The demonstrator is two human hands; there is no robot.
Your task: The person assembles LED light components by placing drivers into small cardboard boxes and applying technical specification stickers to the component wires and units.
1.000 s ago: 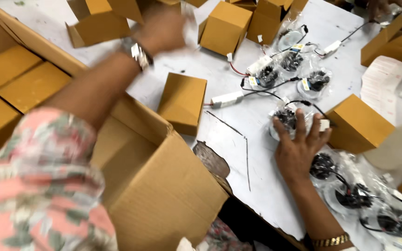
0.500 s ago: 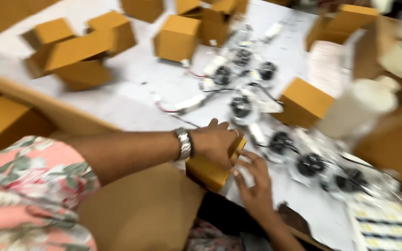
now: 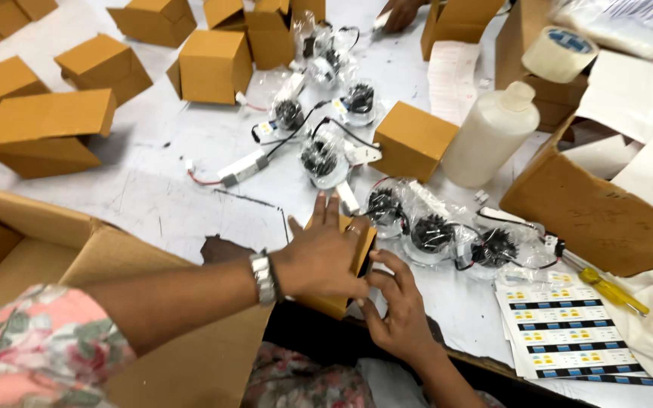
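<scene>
Small brown carton (image 3: 341,261) at table edge

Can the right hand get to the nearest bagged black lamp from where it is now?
Probably yes. The right hand is at the small brown box under the left hand, and the bagged black lamp lies just beyond on the white table, with nothing between.

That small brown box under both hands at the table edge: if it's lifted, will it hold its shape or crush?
The small cardboard box looks thin-walled, so a hard squeeze would probably dent it. Its flat faces should let it slide rather than roll. The left hand covers its top and the right hand touches its side; whether it is filled is hidden, so its weight stays uncertain.
</scene>
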